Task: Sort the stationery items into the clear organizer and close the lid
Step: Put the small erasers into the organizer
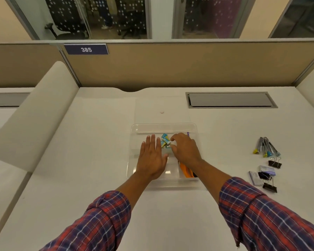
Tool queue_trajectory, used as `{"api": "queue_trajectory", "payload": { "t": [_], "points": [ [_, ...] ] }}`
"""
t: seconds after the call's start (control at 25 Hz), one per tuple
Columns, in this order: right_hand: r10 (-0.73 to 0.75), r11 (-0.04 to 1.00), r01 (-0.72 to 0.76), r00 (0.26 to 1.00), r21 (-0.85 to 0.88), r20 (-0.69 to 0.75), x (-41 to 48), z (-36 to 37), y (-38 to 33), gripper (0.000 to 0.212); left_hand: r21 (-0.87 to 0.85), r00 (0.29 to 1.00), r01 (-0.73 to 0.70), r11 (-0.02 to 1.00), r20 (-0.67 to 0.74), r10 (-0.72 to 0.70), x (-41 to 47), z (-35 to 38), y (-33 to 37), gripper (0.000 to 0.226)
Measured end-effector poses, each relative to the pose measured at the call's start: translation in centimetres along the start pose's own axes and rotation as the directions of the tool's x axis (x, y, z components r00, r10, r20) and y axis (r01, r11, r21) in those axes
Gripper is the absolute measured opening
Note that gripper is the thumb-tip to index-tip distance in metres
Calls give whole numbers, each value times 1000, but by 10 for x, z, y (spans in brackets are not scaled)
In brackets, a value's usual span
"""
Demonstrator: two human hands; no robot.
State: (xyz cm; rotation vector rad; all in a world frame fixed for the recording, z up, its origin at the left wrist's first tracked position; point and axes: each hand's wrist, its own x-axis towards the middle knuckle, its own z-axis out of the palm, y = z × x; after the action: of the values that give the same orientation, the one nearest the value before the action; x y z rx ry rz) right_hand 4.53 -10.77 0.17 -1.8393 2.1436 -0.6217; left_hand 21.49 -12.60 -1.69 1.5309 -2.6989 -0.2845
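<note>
Writing: dark blue rectangular sign (86, 49) on the tan partition wall reads "385" in white; no other text is legible.
Organizer: clear plastic compartmented organizer box (170, 126) lies in the middle of the white desk (98, 142), its transparent lid (161, 107) folded back flat on the far side.
Contents: small teal and yellow packets (165, 140) heaped in a middle compartment; orange flat items (186, 171) in the near right compartment, partly hidden under the right wrist.
Left hand: left hand (151, 158) lies flat, fingers spread apart, palm down on the organizer's left part, holding nothing.
Right hand: right hand (184, 149) has thumb and fingertips pinched together at the packet heap; which packet they clamp I cannot tell.
Unsorted: well to the right on the desk, silver staple strips with yellow and teal ends (266, 147), black binder clips (272, 175), a small clear box (266, 169) among them.
Surroundings: grey cable-tray hatch (231, 100) at the desk's far right; plaid sleeves (261, 214) rolled on both forearms.
</note>
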Motion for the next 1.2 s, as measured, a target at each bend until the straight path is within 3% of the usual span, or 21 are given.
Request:
{"api": "queue_trajectory", "payload": {
  "t": [0.16,0.28,0.52,0.8,1.0,1.2],
  "points": [
    [62,998,-65,986,-16,-153,-21,-12,14,35,-21,998,-29,999,-48,28,3,1,9,85],
    [95,990,-110,981,-83,-169,-32,-23,33,38,-53,996,-76,996,-51,73,4,-1,28,88],
    [178,972,-208,956,-109,-234,-56,-56,92,37,-67,989,-140,988,-57,136,28,-7,94,73],
    [371,917,-395,894,-52,-253,-80,-112,188,39,-153,958,-287,946,-75,278,56,1,205,73],
    [490,860,-510,834,-15,-254,-89,-148,257,39,-272,968,-235,933,23,251,78,20,277,71],
    [559,824,-566,818,-15,-140,-86,-166,313,37,-278,962,-198,940,127,240,102,38,337,75]
  ]
}}
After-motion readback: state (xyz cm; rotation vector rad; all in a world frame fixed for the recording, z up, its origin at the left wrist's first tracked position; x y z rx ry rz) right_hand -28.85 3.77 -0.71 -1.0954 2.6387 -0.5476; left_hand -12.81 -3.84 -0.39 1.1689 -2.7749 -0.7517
